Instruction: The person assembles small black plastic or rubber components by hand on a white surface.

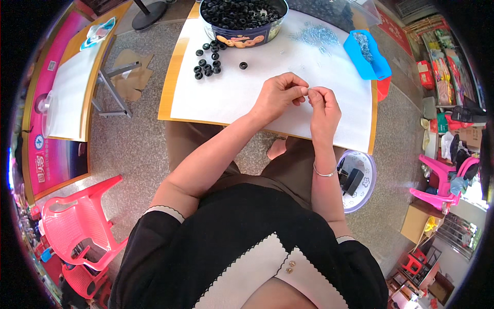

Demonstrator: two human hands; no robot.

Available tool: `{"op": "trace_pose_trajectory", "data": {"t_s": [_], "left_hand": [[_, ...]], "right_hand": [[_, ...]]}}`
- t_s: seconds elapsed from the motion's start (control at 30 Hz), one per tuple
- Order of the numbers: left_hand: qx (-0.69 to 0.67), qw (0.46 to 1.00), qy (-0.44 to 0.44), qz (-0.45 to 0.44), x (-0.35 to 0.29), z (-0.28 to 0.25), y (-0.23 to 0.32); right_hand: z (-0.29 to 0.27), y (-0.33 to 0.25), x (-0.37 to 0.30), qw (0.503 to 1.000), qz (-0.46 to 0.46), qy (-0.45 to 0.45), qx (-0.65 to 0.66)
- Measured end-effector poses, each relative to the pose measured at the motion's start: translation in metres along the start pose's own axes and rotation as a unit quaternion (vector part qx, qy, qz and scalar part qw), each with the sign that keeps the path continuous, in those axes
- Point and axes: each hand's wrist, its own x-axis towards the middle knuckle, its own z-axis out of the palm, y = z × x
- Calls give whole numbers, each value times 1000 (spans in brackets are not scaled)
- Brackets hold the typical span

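Observation:
Over the white-covered table [206,100], my left hand [282,94] and my right hand [324,107] meet fingertip to fingertip. Both are closed in a pinch. Whatever sits between the fingertips is too small and hidden to name. A single black ring-shaped piece [243,65] lies to the left of my hands. Farther left is a loose group of similar black pieces [208,67]. Small clear bits [316,37] are scattered on the white sheet beyond my hands.
An oval tin [242,40] full of black pieces stands at the far edge, beside a clear plastic box [329,14]. A blue tray [378,67] of clear bits sits at the right edge. Below is a basin [367,190]; a pink chair [77,221] stands left.

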Motion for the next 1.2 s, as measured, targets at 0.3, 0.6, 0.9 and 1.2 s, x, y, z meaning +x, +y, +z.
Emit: {"op": "trace_pose_trajectory", "data": {"t_s": [0.3, 0.6, 0.9, 1.2], "left_hand": [[-38, 998, -29, -44, 0, -5, 4], [-8, 998, -57, 5, -1, -6, 7], [-74, 996, -38, -44, 2, -8, 4], [-111, 994, 4, -19, 4, -6, -1]], "right_hand": [[0, -12, -4, 999, 13, -1, 29], [-2, -12, -1, 998, -61, -5, -15], [-2, -13, -3, 996, -83, 9, -22], [-22, 20, 15, 943, -169, -11, -286]]}}
